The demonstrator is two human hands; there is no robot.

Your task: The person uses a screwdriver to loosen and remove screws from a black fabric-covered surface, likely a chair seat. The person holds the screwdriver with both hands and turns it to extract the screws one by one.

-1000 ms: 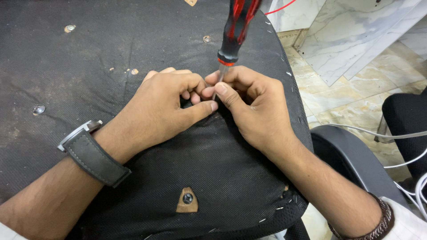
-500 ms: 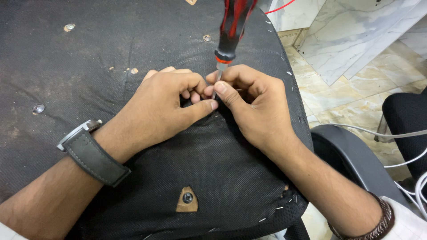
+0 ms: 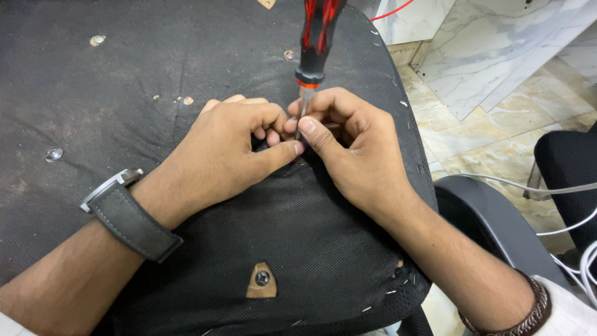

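A screwdriver [image 3: 317,34] with a red and black handle stands nearly upright on the black fabric underside of a chair seat [image 3: 186,68]. Its metal shaft runs down between my two hands, and the tip is hidden by my fingers. My right hand [image 3: 357,152] pinches the shaft low down with thumb and fingers. My left hand [image 3: 227,146], with a grey-strapped watch [image 3: 127,214] on the wrist, presses in from the left. Its thumb meets my right thumb at the shaft. Nobody holds the handle.
Screws sit in the fabric at the near edge [image 3: 262,278], the left [image 3: 53,153] and the far side [image 3: 289,55]. A black chair armrest [image 3: 491,224] and white cables [image 3: 572,230] lie to the right, over a marble tile floor [image 3: 497,124].
The screwdriver handle has leaned slightly to the left. Both hands stay in place around the shaft.
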